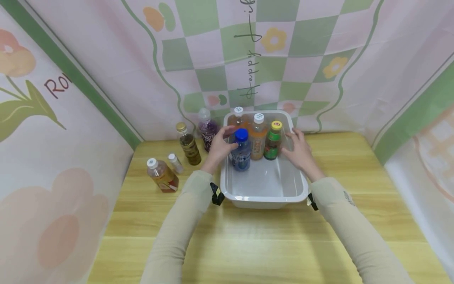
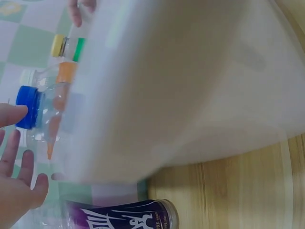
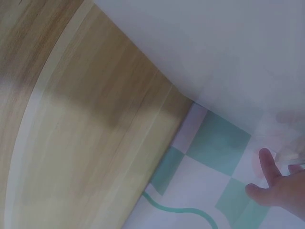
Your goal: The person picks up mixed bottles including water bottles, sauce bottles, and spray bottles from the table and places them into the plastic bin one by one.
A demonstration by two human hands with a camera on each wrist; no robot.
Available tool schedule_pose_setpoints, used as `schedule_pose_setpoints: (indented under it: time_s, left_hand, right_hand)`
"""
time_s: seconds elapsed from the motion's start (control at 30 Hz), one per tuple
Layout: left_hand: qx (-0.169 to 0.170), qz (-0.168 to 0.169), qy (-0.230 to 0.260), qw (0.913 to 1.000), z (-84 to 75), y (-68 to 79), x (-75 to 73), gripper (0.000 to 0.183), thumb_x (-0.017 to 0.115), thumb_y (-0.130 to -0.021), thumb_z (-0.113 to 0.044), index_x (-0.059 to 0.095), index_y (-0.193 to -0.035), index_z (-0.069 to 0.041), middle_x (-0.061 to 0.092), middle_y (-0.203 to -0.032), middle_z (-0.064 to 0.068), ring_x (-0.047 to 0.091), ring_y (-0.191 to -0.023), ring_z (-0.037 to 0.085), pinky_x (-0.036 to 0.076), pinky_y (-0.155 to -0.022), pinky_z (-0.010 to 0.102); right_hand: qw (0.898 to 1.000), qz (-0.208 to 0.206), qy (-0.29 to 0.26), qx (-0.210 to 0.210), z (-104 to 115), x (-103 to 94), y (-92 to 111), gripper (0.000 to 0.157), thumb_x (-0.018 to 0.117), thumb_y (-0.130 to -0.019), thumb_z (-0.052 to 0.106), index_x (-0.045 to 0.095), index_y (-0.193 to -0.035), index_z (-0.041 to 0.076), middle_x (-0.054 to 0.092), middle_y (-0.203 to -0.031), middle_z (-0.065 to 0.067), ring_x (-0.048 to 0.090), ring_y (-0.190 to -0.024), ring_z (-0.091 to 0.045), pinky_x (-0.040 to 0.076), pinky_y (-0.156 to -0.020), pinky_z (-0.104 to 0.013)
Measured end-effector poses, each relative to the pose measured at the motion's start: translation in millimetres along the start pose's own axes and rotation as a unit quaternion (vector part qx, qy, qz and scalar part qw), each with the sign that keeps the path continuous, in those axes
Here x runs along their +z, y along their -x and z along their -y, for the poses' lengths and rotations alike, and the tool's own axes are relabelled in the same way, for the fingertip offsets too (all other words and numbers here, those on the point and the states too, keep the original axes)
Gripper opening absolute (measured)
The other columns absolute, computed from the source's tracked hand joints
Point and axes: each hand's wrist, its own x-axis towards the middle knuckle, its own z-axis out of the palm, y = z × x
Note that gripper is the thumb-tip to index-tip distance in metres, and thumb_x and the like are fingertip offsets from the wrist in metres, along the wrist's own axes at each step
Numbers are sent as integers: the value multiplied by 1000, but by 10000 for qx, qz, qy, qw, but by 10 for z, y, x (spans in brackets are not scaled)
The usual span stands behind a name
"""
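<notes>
A white plastic bin (image 1: 264,199) stands on the table with several bottles in its far half. In its left part is a clear bottle with a blue cap (image 1: 241,154). My left hand (image 1: 220,150) reaches over the left rim, its fingers spread beside that bottle; in the left wrist view the thumb (image 2: 13,114) overlaps the blue cap. Behind stand two white-capped bottles of orange drink, one in the middle (image 1: 258,138). To their right is a green-labelled bottle with a yellow cap (image 1: 273,142). My right hand (image 1: 299,150), fingers apart, is at the right rim near it, holding nothing.
Left of the bin stand a purple-labelled bottle (image 1: 208,132), a dark bottle with a gold cap (image 1: 189,148), a small white-capped vial (image 1: 175,163) and an amber drink bottle (image 1: 164,177). A patterned curtain (image 1: 234,51) hangs behind the wooden table (image 1: 262,244).
</notes>
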Motion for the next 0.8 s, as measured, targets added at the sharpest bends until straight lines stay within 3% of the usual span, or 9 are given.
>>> schedule_pose_setpoints:
  time_s: [0.37, 0.8]
  left_hand:
    - [81, -35, 466, 9989, -15, 76, -104, 56, 61, -82, 9, 51, -133, -9, 56, -135, 12, 54, -125, 29, 47, -105, 39]
    - [350, 616, 205, 9973, 58, 238, -428, 47, 58, -87, 4, 50, -133, 0, 58, -127, 23, 59, -115, 35, 51, -99, 38]
  right_hand:
    - [10000, 16, -34, -37, -2, -6, 1, 64, 54, -90, 17, 29, -146, -2, 5, -159, -22, 20, -137, -56, 24, -103, -76]
    - [9999, -25, -117, -96, -12, 0, -4, 63, 54, -89, 16, 30, -145, -4, 7, -158, -24, 20, -138, -55, 23, -106, -74]
